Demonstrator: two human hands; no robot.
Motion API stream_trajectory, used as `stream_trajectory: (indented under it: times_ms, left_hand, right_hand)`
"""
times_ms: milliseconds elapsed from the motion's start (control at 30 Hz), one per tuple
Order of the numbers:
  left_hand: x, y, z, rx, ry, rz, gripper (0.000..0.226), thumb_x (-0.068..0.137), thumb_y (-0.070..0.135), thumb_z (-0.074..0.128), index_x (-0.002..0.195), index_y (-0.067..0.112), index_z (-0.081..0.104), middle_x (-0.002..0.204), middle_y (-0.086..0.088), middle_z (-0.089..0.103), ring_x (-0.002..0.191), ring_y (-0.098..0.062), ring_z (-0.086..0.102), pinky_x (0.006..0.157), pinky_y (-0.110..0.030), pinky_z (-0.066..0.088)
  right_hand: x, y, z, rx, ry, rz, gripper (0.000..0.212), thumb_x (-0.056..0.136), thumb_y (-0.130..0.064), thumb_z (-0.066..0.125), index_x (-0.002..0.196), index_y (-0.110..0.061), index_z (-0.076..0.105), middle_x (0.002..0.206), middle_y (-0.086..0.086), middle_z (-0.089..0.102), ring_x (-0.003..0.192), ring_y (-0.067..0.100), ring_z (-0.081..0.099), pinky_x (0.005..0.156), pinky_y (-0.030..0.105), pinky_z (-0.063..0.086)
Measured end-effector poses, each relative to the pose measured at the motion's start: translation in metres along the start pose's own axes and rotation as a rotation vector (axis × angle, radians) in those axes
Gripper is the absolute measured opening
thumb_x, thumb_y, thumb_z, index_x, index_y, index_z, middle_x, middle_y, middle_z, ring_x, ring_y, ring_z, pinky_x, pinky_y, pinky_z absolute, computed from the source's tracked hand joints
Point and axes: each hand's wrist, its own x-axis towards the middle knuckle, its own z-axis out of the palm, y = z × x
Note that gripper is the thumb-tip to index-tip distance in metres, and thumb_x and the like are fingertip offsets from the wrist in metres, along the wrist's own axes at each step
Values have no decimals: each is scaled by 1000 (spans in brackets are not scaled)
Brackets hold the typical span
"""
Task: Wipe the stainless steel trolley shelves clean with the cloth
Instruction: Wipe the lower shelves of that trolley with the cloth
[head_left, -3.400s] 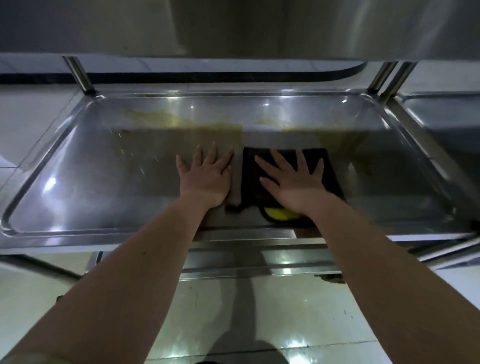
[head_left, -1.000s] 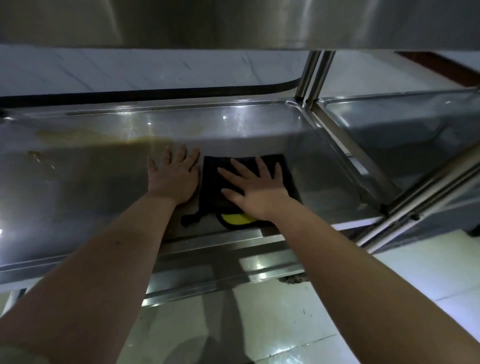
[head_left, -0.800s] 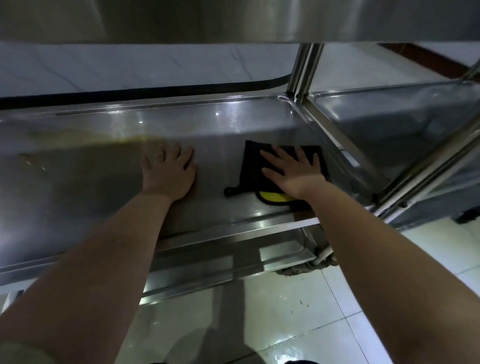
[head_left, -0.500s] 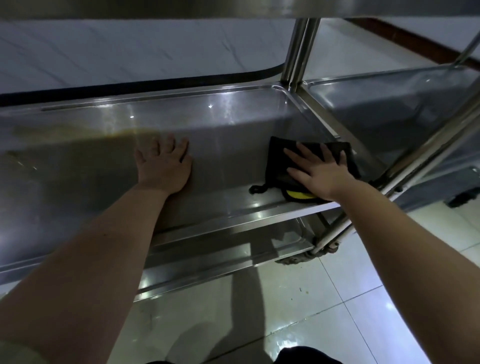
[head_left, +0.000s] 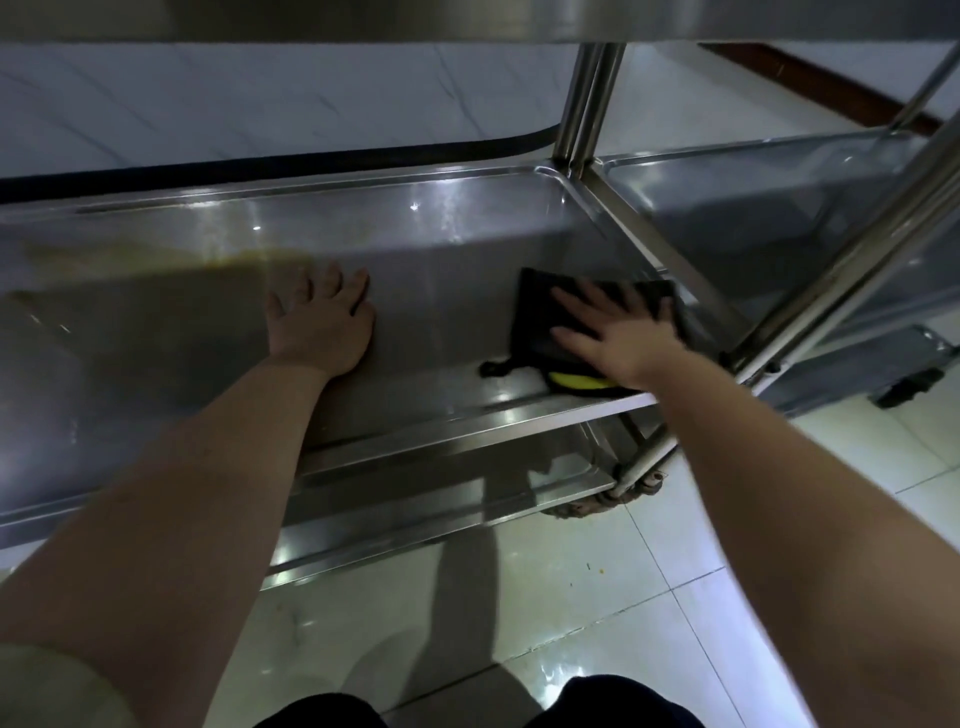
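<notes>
At the right end of the middle trolley shelf, the right hand presses flat, fingers spread, on the black cloth. The left hand rests flat, holding nothing. Yellowish residue remains unwiped at far left.

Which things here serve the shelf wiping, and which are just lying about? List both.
In the job:
- black cloth, pressed flat under the right hand
- left hand, flat on the steel
- trolley shelf being wiped
- yellow-brown stain towards its back

Just lying about, for now:
- neighbouring trolley on the right
- caster wheel
- tiled floor
</notes>
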Motion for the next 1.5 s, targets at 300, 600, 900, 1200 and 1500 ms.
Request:
stream_trajectory:
  times_ms: [300, 600, 900, 1200, 1500]
  left_hand:
    - [1, -1, -1, -7, -19, 0, 52, 104, 46, 17, 155, 40, 9, 165, 4, -2, 151, -27, -6, 116, -58, -7]
    - [-12, -46, -34, -153, 8, 80, 56, 105, 29, 29, 155, 41, 7, 165, 6, -6, 149, -26, -17, 117, -54, -6]
    - [-60, -166, -32, 46, -48, -165, 51, 102, 55, 18, 152, 50, 9, 164, 14, -6, 150, -22, -16, 114, -65, -7]
    - [-64, -172, -23, 31, 15, -140, 49, 103, 49, 13, 151, 52, 4, 164, 12, -3, 151, -25, -4, 114, -65, -5]
    - [-60, -173, -19, 32, 53, -132, 50, 103, 50, 11, 152, 51, 2, 164, 12, -5, 151, -25, -6, 113, -65, -10]
  right_hand:
    - [-12, -42, 5, -23, 7, -65, 57, 94, -71, 18, 146, -60, -3, 161, -21, -11, 149, 34, -14, 113, 66, -8]
    - [-30, -174, 26, -40, -9, -266, 59, 95, -70, 13, 149, -55, -6, 162, -15, -14, 146, 38, -20, 109, 69, -13]
    - [-36, -176, 24, -24, -9, -240, 59, 94, -71, 14, 147, -58, -6, 161, -21, -14, 148, 35, -17, 112, 67, -11]
    - [-37, -255, 37, -70, -41, -415, 56, 94, -71, 12, 144, -61, -11, 158, -24, -20, 145, 38, -24, 110, 66, -17]
    - [125, -294, 12, -25, 7, -310, 59, 97, -67, 21, 149, -55, -2, 163, -15, -9, 147, 41, -11, 110, 71, -9]
